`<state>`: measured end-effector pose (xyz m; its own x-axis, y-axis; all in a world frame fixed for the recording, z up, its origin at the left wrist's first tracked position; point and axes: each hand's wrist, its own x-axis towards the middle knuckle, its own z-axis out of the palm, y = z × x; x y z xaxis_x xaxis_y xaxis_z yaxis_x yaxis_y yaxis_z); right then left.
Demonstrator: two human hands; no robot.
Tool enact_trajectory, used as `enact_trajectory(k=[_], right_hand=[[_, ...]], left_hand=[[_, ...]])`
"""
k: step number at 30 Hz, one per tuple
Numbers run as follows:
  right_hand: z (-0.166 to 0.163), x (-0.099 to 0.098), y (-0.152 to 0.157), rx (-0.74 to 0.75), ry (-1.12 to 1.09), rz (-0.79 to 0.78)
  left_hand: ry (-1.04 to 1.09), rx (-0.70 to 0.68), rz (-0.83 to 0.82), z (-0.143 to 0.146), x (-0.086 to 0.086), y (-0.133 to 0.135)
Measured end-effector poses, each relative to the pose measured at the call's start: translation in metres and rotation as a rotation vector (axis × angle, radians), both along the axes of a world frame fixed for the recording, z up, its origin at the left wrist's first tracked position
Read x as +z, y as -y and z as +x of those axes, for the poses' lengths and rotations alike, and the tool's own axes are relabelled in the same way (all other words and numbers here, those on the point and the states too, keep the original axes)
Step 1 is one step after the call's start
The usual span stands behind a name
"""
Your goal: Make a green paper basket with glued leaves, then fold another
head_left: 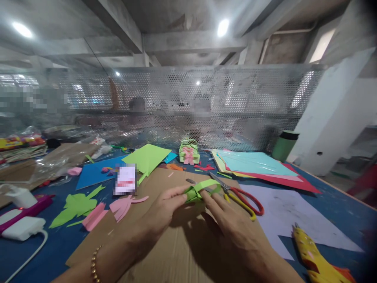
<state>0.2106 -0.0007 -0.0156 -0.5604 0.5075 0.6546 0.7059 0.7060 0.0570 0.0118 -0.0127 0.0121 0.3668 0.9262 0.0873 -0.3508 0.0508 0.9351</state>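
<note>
Both my hands are raised over a brown cardboard sheet (176, 251) on the blue table. My left hand (163, 208) pinches one end of a folded green paper strip (200, 190). My right hand (226, 220) touches the strip's looped far end with its fingertips, fingers held close together. A gold bead bracelet (94, 264) sits on my left wrist. Scissors with red and yellow handles (241, 196) lie just beyond my right hand, blades pointing left.
Green and pink paper cutouts (88, 208) lie at left beside a white charger (22, 228). Stacked coloured sheets (259, 165) and a small green paper basket (189, 151) sit farther back. A yellow glue gun (312, 255) lies at right. Behind a mesh screen sit other people.
</note>
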Motion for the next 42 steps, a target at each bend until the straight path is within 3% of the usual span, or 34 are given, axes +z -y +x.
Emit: enact_trajectory(k=[5,11,16,21,28,33,38,42], right_hand=[[0.002,-0.001,-0.003,0.018,-0.014,0.017],[0.004,-0.002,-0.005,0.024,0.011,0.043],[0.003,-0.004,-0.006,0.011,0.019,-0.012],[0.003,-0.002,-0.004,0.031,0.016,-0.025],[-0.001,-0.007,0.002,0.036,0.066,-0.059],[-0.008,-0.018,0.005,0.101,0.023,-0.098],[0.001,0.010,0.005,0.207,-0.155,-0.076],[0.019,0.033,-0.003,0.033,-0.554,-0.063]], left_hand=[[-0.053,0.068,0.039,-0.007,0.000,0.000],[0.035,-0.036,0.073,-0.001,-0.015,-0.016],[0.090,-0.103,0.072,0.003,-0.007,-0.012],[0.006,-0.050,-0.007,0.000,-0.003,-0.009],[-0.211,0.065,0.161,-0.001,-0.024,-0.015],[-0.299,0.175,0.162,-0.001,-0.032,-0.021],[-0.078,0.135,0.010,-0.009,-0.021,-0.026],[0.057,0.167,-0.053,-0.019,-0.011,-0.030]])
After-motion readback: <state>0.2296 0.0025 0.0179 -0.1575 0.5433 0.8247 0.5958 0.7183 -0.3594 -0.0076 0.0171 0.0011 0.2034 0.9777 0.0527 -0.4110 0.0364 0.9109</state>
